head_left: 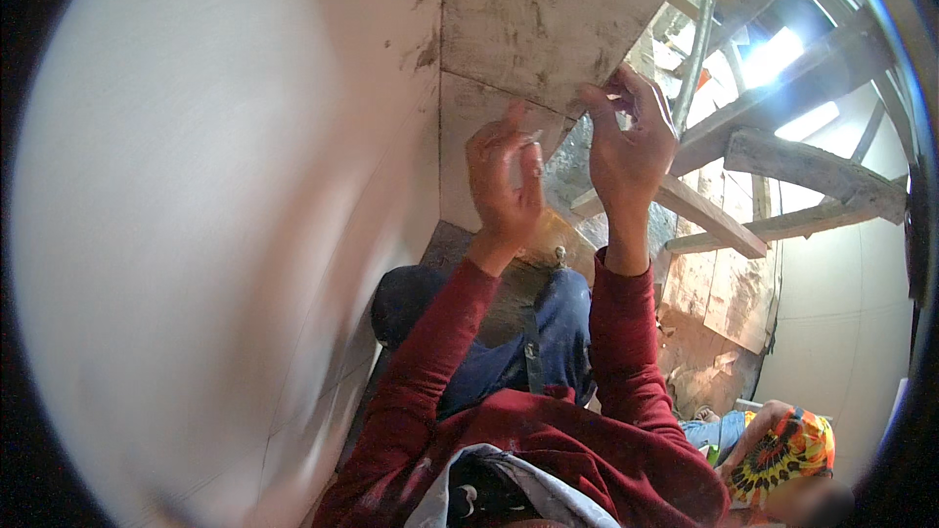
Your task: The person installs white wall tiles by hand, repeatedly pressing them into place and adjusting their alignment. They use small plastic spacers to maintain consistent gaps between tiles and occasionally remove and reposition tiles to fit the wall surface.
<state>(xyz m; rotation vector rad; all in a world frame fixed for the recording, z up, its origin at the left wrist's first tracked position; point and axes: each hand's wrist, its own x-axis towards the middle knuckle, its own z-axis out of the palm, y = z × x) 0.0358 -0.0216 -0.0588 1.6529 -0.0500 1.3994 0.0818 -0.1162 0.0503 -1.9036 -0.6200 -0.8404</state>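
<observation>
My left hand (506, 176) is raised in front of a pale, stained panel (538, 15). Its fingers curl toward the thumb and blur at the tips, where a tiny whitish thing shows that is too small to name. To its right, my right hand (633, 147) is up by the panel's slanting edge. Thumb and fingers bend together there, and what they pinch, if anything, is hidden. A dark seam (509, 96) crosses the panel just behind both hands.
A smooth pale wall (196, 186) fills the left side. Wooden beams (714, 215) and a metal pole (699, 39) stand at the right, above a lower level with boards (738, 298). Down there, at the lower right, a person in a tie-dye shirt (787, 455) is close by.
</observation>
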